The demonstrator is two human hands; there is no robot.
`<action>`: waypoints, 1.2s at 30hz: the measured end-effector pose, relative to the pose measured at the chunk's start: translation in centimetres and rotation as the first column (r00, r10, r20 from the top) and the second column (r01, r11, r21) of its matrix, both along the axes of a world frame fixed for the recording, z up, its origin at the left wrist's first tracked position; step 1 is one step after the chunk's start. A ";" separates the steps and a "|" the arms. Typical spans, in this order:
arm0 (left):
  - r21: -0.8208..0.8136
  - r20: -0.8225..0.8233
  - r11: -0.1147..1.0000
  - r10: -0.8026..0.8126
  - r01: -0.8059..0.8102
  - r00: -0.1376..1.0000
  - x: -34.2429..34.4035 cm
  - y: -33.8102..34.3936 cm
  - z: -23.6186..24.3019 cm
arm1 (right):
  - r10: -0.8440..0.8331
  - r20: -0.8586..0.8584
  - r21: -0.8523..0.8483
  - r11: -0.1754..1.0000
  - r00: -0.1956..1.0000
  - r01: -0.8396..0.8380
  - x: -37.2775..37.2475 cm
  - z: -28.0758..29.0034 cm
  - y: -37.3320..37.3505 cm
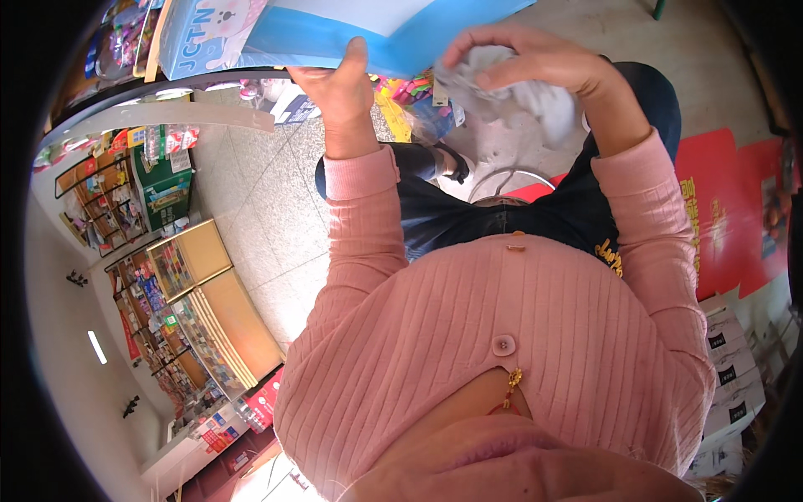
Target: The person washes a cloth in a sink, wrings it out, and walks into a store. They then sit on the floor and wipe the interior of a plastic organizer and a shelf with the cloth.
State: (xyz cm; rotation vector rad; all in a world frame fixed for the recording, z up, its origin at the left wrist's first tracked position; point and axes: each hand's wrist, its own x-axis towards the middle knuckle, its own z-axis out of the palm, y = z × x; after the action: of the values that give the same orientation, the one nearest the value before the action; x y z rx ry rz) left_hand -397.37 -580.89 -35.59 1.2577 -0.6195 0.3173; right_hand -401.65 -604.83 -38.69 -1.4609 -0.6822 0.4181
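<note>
Blue box (335, 38) in left hand (339, 84); right hand (535, 58) grips cloth (493, 92).

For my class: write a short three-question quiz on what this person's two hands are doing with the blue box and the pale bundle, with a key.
1. True or false: the left hand grips the edge of the blue box.
2. What does the right hand hold?
A. a red cup
B. a crumpled grey-white cloth
C. a pair of scissors
3. Fill in: the sleeves on both forearms are ___ in colour.

Key
1. True: the thumb lies on the box's lower edge.
2. B: the fingers curl over the cloth.
3. Pink.
</note>
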 end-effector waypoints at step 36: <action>-0.205 -0.410 0.960 0.091 -0.189 0.908 -1.2 3.3 -2.5 | -0.722 0.128 -0.321 0.618 0.680 0.717 3.0 -6.4 -0.8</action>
State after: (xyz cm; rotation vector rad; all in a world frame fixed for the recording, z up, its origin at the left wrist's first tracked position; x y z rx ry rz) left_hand -398.59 -577.54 -38.07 1.0907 -0.1343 0.2381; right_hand -398.68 -605.62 -45.09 -1.9308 0.0566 -0.1045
